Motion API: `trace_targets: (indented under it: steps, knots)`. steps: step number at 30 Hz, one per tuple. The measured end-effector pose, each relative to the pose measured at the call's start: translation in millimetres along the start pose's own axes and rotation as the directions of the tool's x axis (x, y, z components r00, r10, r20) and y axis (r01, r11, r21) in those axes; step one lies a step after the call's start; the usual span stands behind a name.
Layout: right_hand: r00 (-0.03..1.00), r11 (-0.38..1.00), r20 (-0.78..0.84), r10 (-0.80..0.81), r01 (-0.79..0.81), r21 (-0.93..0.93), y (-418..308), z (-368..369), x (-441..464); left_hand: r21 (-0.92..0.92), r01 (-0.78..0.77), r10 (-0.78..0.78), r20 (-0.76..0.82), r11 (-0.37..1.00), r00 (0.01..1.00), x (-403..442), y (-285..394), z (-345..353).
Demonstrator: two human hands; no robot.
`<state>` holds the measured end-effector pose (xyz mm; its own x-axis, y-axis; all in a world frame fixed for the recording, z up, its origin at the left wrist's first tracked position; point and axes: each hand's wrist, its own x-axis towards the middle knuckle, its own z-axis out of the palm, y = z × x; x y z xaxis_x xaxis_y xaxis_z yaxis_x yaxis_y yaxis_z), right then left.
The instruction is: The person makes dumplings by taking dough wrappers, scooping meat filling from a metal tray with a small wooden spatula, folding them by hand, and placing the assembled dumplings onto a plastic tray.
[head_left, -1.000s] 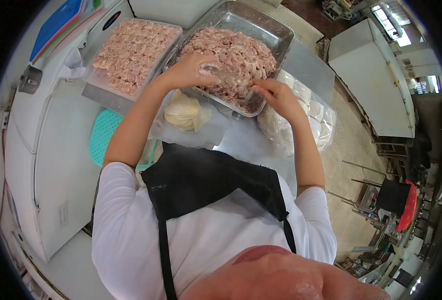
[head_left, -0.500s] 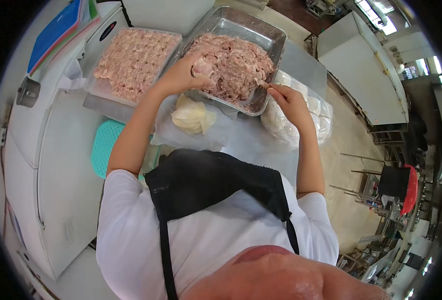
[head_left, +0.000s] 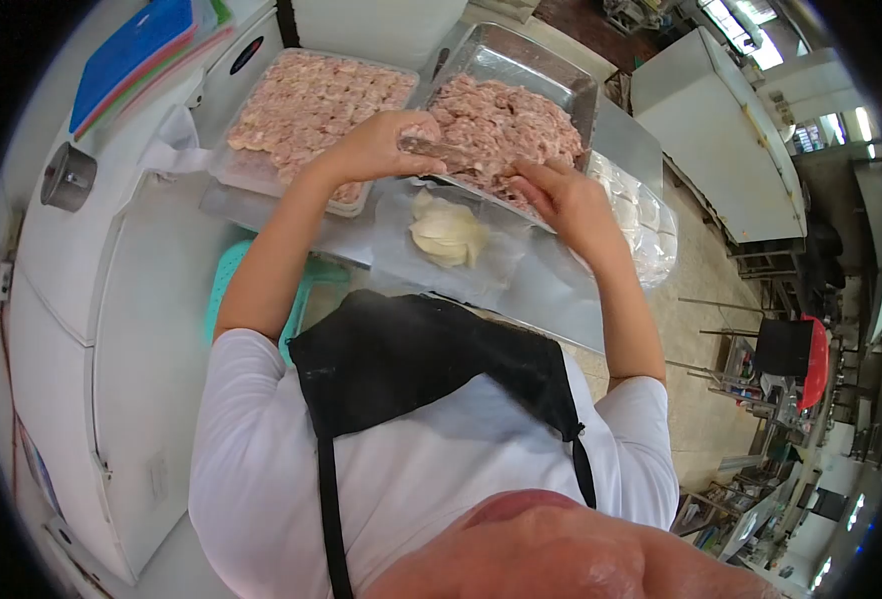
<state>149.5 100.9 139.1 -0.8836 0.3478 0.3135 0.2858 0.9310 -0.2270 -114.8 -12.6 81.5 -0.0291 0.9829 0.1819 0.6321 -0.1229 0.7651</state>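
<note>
My left hand (head_left: 386,150) curls around a lump of ground meat (head_left: 424,127) at the near left edge of a metal pan (head_left: 573,85). A mound of pinkish ground meat (head_left: 506,125) fills much of that pan. Over its near side, my right hand (head_left: 566,205) is closed on the end of a slim, smeared tool (head_left: 446,152), its tip against the lump by my left fingers; whether it is a spoon or a spatula is unclear. Just below both hands, a stack of thin pale-yellow dough wrappers (head_left: 448,230) lies on a plastic sheet (head_left: 401,255).
Left of the pan stands a white tray (head_left: 361,205) packed with rows of meat-filled pieces. A clear bag of white rounded items (head_left: 645,220) lies to the right. A turquoise perforated basket (head_left: 223,285) sits lower left, beside a white appliance (head_left: 186,349).
My right hand has moved left and inward over the pan, bringing the tool to the lump in my left hand. The view has shifted, so the trays appear farther right.
</note>
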Motion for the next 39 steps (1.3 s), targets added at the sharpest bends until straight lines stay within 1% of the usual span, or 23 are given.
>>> trace_targets:
  steps: [1,2,3,5,6,9,10,12,14,15,18,21,22,23,24,25,26,27,29,30,33,36,39]
  knots:
    - [1.000,1.000,0.012,-0.011,0.011,0.001,-5.8,-1.5,6.8,-0.054,0.027,-0.027,0.000,0.998,1.000,-8.2,-6.8,-5.6]
    - [0.999,0.999,0.030,0.045,-0.044,-0.027,-13.7,-9.7,11.3,-0.106,0.053,-0.054,-0.001,0.993,0.999,-17.3,-16.3,-10.5]
    - [0.997,0.997,0.029,0.069,-0.070,0.045,-22.2,-13.8,15.4,-0.157,0.079,-0.079,0.004,0.984,0.997,-25.3,-23.1,-16.5]
    - [0.992,0.974,0.035,0.122,-0.126,0.187,-38.2,-14.5,22.5,-0.121,0.048,-0.057,-0.073,0.992,0.996,-46.3,2.6,-36.5]
    - [0.997,0.974,0.002,0.079,-0.078,0.214,-43.8,-4.4,25.3,-0.105,0.034,-0.046,-0.107,0.994,0.993,-55.8,10.3,-43.4]
    - [0.999,0.988,0.035,0.023,-0.029,0.154,-64.7,45.4,34.8,0.078,0.196,-0.188,-0.105,0.977,0.977,-62.8,-33.3,-50.3]
    - [0.987,0.950,0.135,0.082,-0.118,0.288,-71.7,56.9,37.2,0.051,0.145,-0.137,-0.138,0.988,0.981,-69.4,-43.6,-55.3]
    - [0.986,0.951,0.121,0.117,-0.146,0.273,-80.0,66.9,36.7,0.006,0.043,-0.041,-0.218,0.999,0.975,-83.7,-61.3,-70.1]
    - [0.980,0.936,0.113,0.165,-0.192,0.294,-81.6,72.4,31.7,0.012,0.191,-0.185,-0.187,0.982,0.965,-102.0,-72.1,-100.3]
    - [0.972,0.913,0.091,0.217,-0.235,0.334,-78.1,76.4,25.0,0.016,0.260,-0.254,-0.167,0.965,0.953,-110.8,-80.6,-114.1]
    - [0.920,0.815,0.034,0.391,-0.363,0.452,-56.3,100.1,-8.8,0.063,0.182,-0.164,-0.225,0.981,0.961,-135.2,-136.8,-134.0]
    - [0.795,0.599,0.143,0.589,-0.549,0.583,-41.8,108.0,-44.6,0.383,0.320,-0.273,-0.174,0.867,0.946,-145.4,-146.5,-136.6]
    - [0.762,0.539,0.155,0.629,-0.571,0.619,-48.0,105.3,-50.0,0.391,0.294,-0.247,-0.169,0.872,0.954,-145.4,-157.4,-132.2]
    - [0.738,0.511,0.162,0.655,-0.590,0.625,-52.3,101.9,-54.7,0.399,0.268,-0.220,-0.163,0.877,0.962,-143.8,-172.3,-123.9]
    - [0.713,0.482,0.169,0.680,-0.609,0.630,-55.2,97.9,-59.3,0.405,0.241,-0.193,-0.157,0.882,0.969,-141.6,-170.5,-121.4]
    - [0.687,0.453,0.177,0.704,-0.627,0.634,-56.2,95.3,-63.0,0.389,0.264,-0.220,-0.154,0.883,0.963,-139.6,-168.8,-119.1]
    - [0.698,0.480,0.135,0.703,-0.606,0.634,-54.9,95.7,-66.3,0.373,0.287,-0.247,-0.152,0.882,0.957,-136.2,-166.1,-114.0]
    - [0.681,0.453,0.144,0.718,-0.615,0.646,-55.2,93.5,-67.9,0.357,0.310,-0.274,-0.149,0.881,0.950,-133.5,-160.5,-111.3]
    - [0.648,0.400,0.163,0.744,-0.628,0.668,-55.5,88.3,-69.2,0.447,0.239,-0.215,-0.103,0.862,0.971,-128.4,-188.2,-101.1]
    - [0.674,0.453,0.124,0.729,-0.609,0.651,-53.5,90.8,-68.8,0.489,0.202,-0.188,-0.079,0.848,0.979,-124.9,-191.6,-98.9]
    - [0.693,0.474,0.107,0.713,-0.589,0.654,-52.9,91.1,-67.0,0.448,0.300,-0.345,0.020,0.842,0.938,-111.6,-191.0,-92.0]
    - [0.686,0.446,0.152,0.711,-0.607,0.658,-52.2,88.1,-65.0,0.410,0.381,-0.442,0.063,0.829,0.895,-104.7,-170.6,-89.5]
    - [0.699,0.444,0.188,0.690,-0.614,0.653,-40.1,86.1,-68.8,0.278,0.301,-0.327,0.051,0.912,0.944,-112.1,-166.3,-87.4]
